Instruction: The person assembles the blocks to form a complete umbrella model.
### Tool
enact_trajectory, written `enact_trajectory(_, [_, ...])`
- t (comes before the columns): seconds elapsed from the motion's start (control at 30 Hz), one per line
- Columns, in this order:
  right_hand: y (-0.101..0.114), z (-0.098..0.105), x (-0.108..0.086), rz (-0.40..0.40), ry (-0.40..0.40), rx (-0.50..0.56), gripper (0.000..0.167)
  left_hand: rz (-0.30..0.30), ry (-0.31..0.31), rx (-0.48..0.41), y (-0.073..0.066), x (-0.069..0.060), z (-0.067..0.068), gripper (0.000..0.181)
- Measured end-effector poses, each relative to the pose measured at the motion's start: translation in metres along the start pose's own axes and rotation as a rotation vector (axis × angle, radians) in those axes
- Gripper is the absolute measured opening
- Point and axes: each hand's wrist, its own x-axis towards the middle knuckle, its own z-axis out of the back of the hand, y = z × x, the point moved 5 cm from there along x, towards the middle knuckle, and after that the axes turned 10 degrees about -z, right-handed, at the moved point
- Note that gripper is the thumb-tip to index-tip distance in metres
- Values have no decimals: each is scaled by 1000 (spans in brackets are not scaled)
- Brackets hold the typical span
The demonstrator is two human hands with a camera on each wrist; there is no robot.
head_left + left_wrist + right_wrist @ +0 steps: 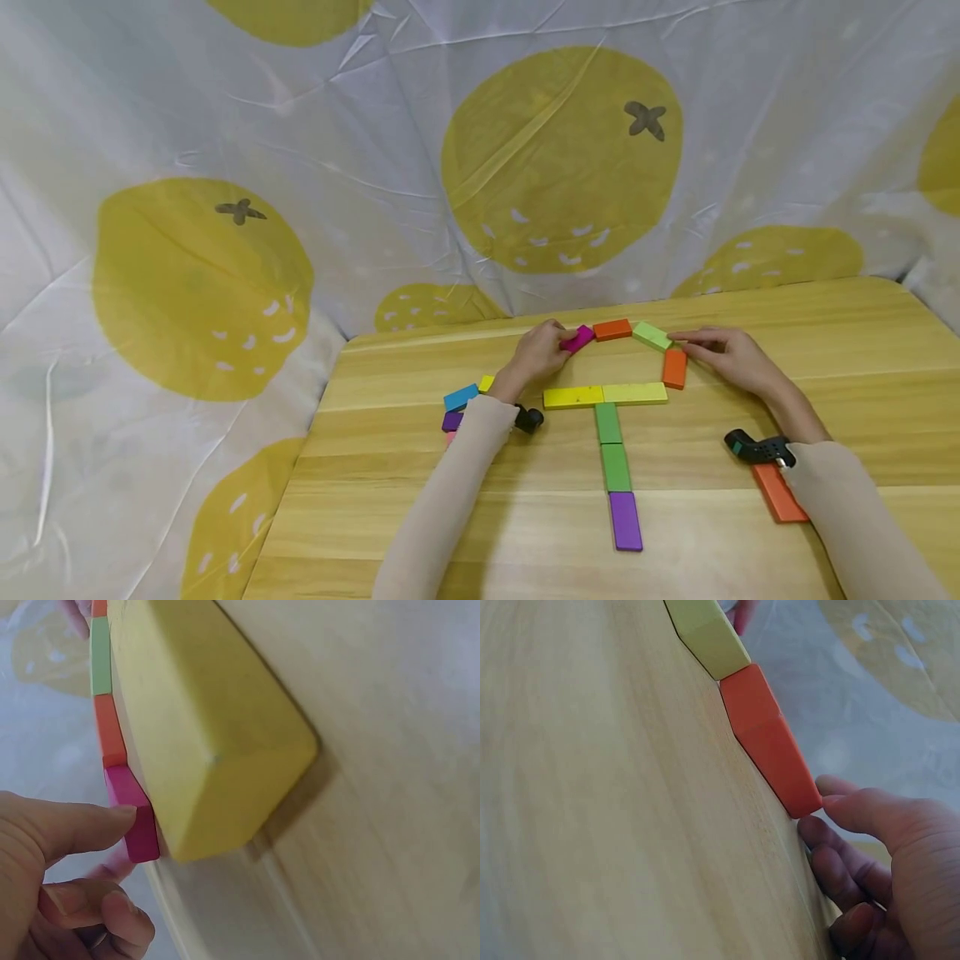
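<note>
My left hand (542,354) pinches a magenta block (577,339) at the left of an arc; in the left wrist view its thumb (90,825) lies on the magenta block (133,814). An orange block (612,330) and a light green block (652,336) continue the arc. The fingertips of my right hand (731,358) are at the light green block's right end, above an upright-lying orange block (674,369). In the right wrist view the thumb touches or nearly touches the far end of that orange block (769,742); the light green one is hidden there.
Below the arc, two yellow blocks (573,397) form a row, with green blocks (616,467) and a purple block (626,521) in a column beneath. Blue (461,397) and other blocks lie by the left forearm. A red-orange block (778,493) is partly under the right sleeve.
</note>
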Motion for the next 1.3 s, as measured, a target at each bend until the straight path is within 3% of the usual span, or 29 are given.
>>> enact_trajectory(0.63, [-1,3,0,-12,-15,-16,34,9,-2,-25,1,2,-1,40])
enact_trajectory(0.77, [-1,2,0,-6,-9,4,34,-3,-27,-44,6,-8,7,39])
enact_trajectory(0.87, [0,1,2,5,-10,9,33,6,-65,-87,15,-28,21,36])
enact_trajectory(1.03, [0,4,2,15,-13,-17,33,56,-114,-136,39,-79,38,31])
enact_trajectory(1.17, [-3,8,1,11,-13,-33,33,116,-105,-130,55,-121,36,35])
enact_trajectory(1.3, [-7,12,1,-1,-21,-44,33,147,-116,-141,63,-149,30,42])
